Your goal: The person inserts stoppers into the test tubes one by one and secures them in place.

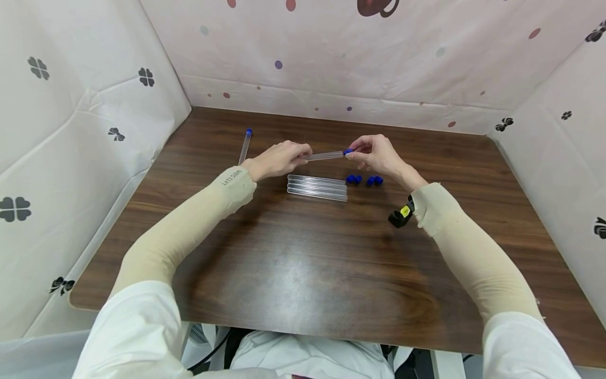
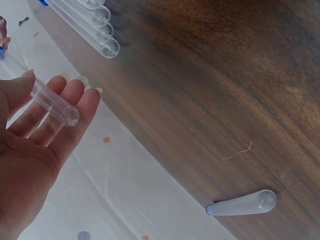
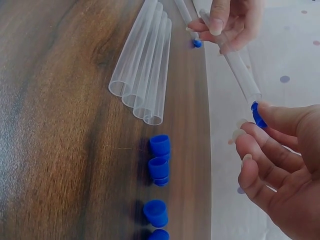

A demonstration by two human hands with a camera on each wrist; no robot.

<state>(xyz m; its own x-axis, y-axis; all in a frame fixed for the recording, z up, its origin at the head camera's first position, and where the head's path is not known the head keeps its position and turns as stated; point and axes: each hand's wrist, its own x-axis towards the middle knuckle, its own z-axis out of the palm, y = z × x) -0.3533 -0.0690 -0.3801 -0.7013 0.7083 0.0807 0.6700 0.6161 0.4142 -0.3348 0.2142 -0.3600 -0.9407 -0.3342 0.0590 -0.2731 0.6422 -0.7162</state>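
Above the table, my left hand (image 1: 282,158) holds a clear plastic test tube (image 1: 324,156) near its rounded end, thumb on one side and fingers along the other in the left wrist view. Thumb and fingertips of my right hand (image 1: 380,154) pinch a blue cap (image 3: 258,114) at the tube's mouth. Close below lies a row of several uncapped clear tubes (image 1: 317,188), their mouths facing right. Several loose blue caps (image 3: 156,213) sit just right of those mouths, in two small groups.
Another tube with a blue cap (image 1: 244,147) lies beyond my left wrist. The dark wood table (image 1: 303,273) meets patterned white sheeting (image 1: 331,68) at its back and sides. A black-and-yellow device (image 1: 401,212) is at my right wrist.
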